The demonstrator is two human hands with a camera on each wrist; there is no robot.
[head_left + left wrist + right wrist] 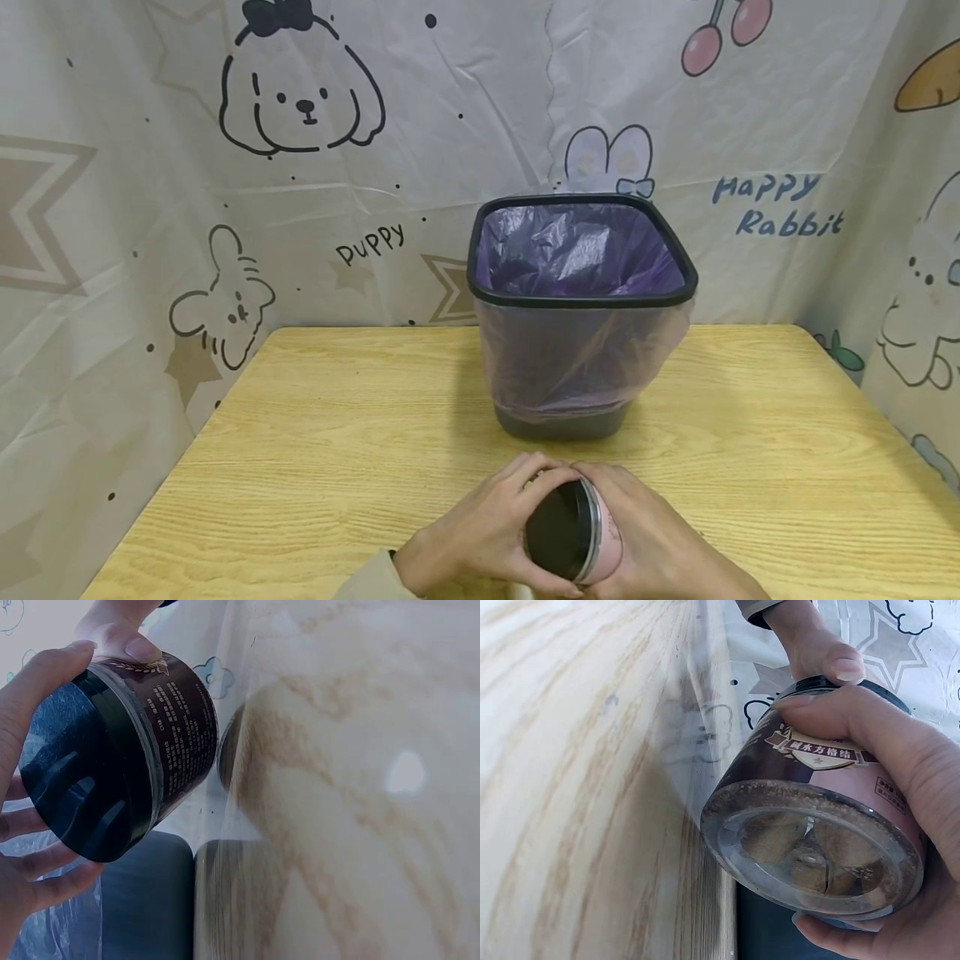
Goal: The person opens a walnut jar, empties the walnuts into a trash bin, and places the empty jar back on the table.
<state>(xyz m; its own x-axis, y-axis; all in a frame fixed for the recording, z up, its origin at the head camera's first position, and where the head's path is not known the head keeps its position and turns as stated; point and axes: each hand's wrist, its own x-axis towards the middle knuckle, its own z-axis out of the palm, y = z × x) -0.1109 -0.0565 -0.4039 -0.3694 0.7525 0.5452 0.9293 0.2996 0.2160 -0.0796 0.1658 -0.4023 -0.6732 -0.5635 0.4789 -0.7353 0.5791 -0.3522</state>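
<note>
Both hands hold a clear plastic jar [609,546] with a black lid [553,533], tilted on its side above the table's near edge. My left hand [487,518] has its thumb and fingers spread round the rim of the lid. Around the jar's body my right hand [656,533] is wrapped, its thumb over the label. That label [817,754] is dark brown and pink with printed characters. Through the see-through base [810,859], brown pieces show in the right wrist view. The palm side of each hand is partly hidden in the head view.
Just beyond the hands stands a dark waste bin [558,429] lined with a purple bag [585,358], its black rim [585,302] open upward. The wood-grain table [322,433] is bordered at the back and sides by a cartoon-printed cloth [420,108].
</note>
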